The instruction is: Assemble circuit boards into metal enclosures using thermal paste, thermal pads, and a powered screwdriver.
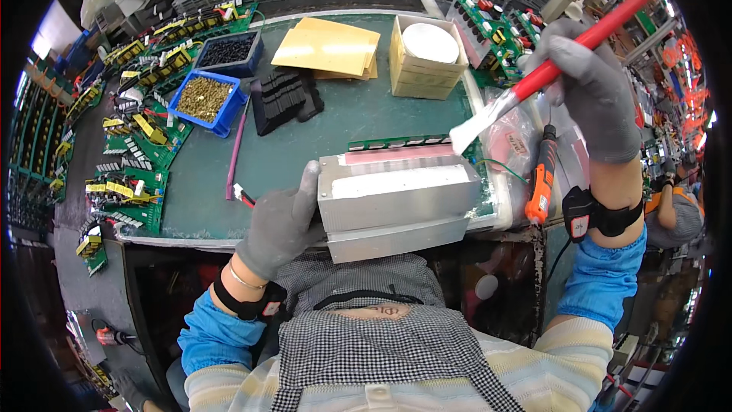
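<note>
My left hand, in a grey glove, grips the left end of a silver metal housing, thumb up along its edge. The housing rests tilted at the table's front edge, close to my apron. A strip of white paste coats its upper face. Behind it show a pink strip and a narrow green circuit board. My right hand, also gloved, is closed around a red-handled brush. The brush's white-coated tip hangs just above the housing's far right corner.
Left on the green table are a blue bin of brass-coloured parts, a bin of black parts and several circuit boards. Farther back are yellow sheets, black pads and a box with a white tub. An orange electric screwdriver lies right.
</note>
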A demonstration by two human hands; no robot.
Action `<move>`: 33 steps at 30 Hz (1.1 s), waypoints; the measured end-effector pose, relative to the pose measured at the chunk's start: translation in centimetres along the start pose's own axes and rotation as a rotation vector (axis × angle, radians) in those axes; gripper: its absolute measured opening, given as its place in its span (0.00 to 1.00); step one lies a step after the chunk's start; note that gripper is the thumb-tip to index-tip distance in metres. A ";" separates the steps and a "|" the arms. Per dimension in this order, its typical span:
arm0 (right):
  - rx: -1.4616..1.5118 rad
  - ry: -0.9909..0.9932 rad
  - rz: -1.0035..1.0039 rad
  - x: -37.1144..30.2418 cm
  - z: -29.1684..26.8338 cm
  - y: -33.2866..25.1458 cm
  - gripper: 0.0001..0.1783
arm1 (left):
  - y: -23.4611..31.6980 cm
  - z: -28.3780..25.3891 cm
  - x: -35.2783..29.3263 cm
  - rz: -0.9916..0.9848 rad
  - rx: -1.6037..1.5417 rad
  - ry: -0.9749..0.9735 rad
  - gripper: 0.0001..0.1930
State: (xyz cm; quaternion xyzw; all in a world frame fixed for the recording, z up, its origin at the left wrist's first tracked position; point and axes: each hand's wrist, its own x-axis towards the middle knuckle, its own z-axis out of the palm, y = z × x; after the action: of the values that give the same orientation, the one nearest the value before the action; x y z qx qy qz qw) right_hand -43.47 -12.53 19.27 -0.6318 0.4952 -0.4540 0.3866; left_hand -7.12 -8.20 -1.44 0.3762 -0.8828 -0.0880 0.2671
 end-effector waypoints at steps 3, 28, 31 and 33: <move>-0.053 -0.065 0.069 -0.1 3.6 -0.2 0.15 | 0.1 0.3 -0.3 0.033 0.029 0.036 0.53; -0.175 -0.064 0.003 0.3 2.9 -1.9 0.16 | -0.1 0.4 -0.3 0.038 0.041 0.058 0.52; -0.223 0.167 -0.292 3.1 -2.2 0.3 0.13 | -0.1 -0.3 0.9 -0.083 -0.014 -0.068 0.54; -0.191 0.190 -0.376 4.8 -5.7 1.9 0.15 | -0.3 -0.6 1.8 -0.168 -0.029 -0.170 0.54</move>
State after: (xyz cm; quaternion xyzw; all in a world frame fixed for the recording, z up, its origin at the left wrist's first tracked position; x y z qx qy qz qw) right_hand -48.95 -17.85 20.04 -0.7010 0.4437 -0.5267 0.1854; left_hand -7.69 -9.67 -0.27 0.4363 -0.8662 -0.1546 0.1884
